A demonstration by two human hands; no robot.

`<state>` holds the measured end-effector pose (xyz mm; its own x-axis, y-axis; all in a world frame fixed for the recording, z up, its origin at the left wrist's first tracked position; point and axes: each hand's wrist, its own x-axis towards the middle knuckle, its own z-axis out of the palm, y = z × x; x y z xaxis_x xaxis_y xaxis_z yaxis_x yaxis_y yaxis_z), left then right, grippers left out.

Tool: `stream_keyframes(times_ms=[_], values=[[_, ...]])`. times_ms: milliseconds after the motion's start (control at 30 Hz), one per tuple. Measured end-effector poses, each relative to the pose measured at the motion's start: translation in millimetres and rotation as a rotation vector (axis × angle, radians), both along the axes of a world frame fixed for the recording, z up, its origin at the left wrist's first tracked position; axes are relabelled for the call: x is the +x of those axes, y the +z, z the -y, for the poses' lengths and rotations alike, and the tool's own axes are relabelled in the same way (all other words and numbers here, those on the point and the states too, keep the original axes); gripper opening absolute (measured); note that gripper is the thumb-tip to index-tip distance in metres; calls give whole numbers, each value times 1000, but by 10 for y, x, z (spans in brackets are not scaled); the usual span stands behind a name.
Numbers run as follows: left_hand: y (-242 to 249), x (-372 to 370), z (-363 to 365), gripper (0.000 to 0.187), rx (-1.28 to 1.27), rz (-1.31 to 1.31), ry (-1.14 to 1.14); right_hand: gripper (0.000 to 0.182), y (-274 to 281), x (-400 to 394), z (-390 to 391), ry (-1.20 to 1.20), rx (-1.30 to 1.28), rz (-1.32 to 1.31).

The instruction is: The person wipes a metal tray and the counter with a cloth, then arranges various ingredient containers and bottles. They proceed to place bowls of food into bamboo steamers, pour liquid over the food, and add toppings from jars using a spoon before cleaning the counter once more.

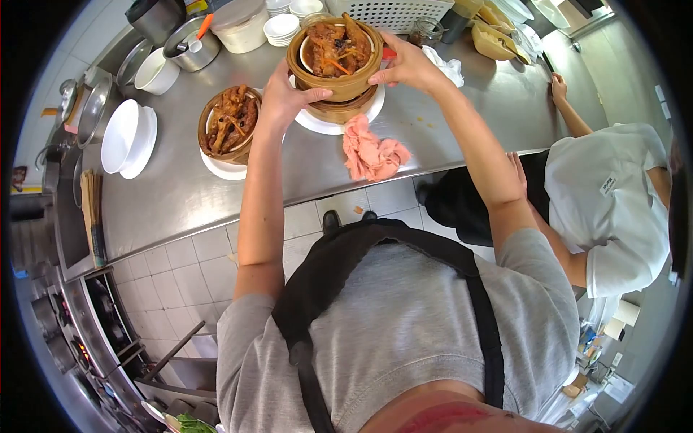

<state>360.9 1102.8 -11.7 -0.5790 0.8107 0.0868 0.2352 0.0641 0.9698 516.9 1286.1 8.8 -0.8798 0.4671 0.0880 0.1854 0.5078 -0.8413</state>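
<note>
Between my two hands is a round bamboo steamer basket [333, 86], piled with braised chicken feet [333, 49] and orange shreds. My left hand [284, 97] grips its left side, thumb along the front wall. On the opposite side my right hand [410, 65] has its thumb at the front and fingers behind, partly hidden. Directly beneath is another bamboo steamer [339, 112] on a white plate [315, 124]; the upper basket covers its contents. To the left, a further steamer [241, 151] of chicken feet rests on its own white plate [222, 169]. A crumpled pink cloth [372, 150] lies in front.
White bowls [126, 137] stand at the left of the steel counter [177, 195], near pots [191, 43]. Small white dishes [281, 27] and a perforated white basket [404, 13] line the back. A co-worker in a white shirt [606, 195] is close on my right.
</note>
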Motion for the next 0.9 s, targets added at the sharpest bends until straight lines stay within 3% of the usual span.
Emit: stream_keyframes(times_ms=[233,333,533,900], values=[[18,1,2,75,97,24,-19,86,44,68,53,-1,18,15],[66,4,24,75,5,9,-20,86,131,123,152,-55,18,139],[44,-14,48,75,75,-21,-87,85,-110,155,116,-51,-25,64],[15,-151,127,80,-41,14,-216,84,-180,212,129,-61,-25,105]])
